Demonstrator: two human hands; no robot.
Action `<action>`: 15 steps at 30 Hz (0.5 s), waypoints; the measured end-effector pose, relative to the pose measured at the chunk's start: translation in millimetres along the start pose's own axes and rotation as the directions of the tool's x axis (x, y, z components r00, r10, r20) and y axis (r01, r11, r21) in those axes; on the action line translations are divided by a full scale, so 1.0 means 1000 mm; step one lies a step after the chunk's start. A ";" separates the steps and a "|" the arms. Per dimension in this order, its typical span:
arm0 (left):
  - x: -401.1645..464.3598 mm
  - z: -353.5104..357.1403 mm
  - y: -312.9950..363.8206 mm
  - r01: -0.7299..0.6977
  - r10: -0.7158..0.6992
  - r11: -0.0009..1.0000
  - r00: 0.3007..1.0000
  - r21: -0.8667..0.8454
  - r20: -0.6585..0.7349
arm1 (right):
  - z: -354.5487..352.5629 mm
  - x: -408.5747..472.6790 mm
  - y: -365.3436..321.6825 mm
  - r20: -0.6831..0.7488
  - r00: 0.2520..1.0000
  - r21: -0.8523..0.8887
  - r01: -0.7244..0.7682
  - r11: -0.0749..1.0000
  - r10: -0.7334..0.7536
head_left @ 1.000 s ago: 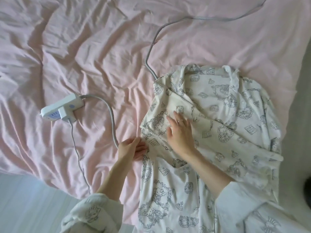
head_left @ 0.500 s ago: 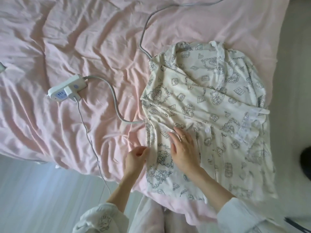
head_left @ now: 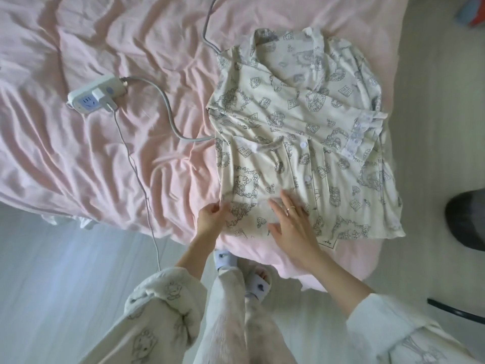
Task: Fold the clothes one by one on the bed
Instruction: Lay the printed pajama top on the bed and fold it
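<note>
Cream button-front pyjama shirt (head_left: 301, 132) printed with grey cartoon drawings lies partly folded on the right side of the bed covered by a wrinkled pink sheet (head_left: 105, 153), its collar pointing away from the person, one sleeve with a pale trimmed cuff laid across its right half, and its hem close to the bed's near edge. From the head view, the left hand (head_left: 210, 216) pinches the shirt's lower left edge between thumb and curled fingers, while the right hand (head_left: 291, 222), wearing a thin ring, lies flat with fingers spread on the cloth just beside it. To the left of the shirt, well apart from it, a white power strip (head_left: 95, 97) with a blue socket face sits on the sheet with a white plug adapter in it; its thick grey cable (head_left: 168, 109) curves toward the shirt and disappears under its left edge, then shows again beyond the collar, running off the top. A thin grey wire (head_left: 136, 174) trails from the adapter across the sheet and over the near edge to the pale floor (head_left: 65, 271). A small label at the shirt's lower hem carries writing too small to read. The person stands at the bed's near edge in fleecy trousers and light blue slippers (head_left: 225, 260). A dark rounded object (head_left: 465, 219) sits on the floor right of the bed; what it is cannot be told. Open pink sheet spreads left of the shirt.
</note>
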State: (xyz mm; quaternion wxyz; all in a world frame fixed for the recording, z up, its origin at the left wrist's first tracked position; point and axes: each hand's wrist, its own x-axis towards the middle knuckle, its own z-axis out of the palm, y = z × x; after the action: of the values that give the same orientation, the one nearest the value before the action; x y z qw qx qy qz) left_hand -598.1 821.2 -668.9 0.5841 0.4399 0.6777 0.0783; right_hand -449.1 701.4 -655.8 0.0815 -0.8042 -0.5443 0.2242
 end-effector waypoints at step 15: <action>-0.030 -0.040 -0.020 0.000 0.005 0.956 1.000 -0.293 0.018 | 0.014 -0.015 -0.032 -0.018 0.999 -0.192 -0.047 0.980 0.044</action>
State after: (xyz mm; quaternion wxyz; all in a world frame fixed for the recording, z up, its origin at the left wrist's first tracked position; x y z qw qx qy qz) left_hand -645.0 804.6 -647.6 0.6490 0.3499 0.6526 0.1746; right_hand -486.8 699.0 -652.2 0.0019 -0.8221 -0.5445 0.1666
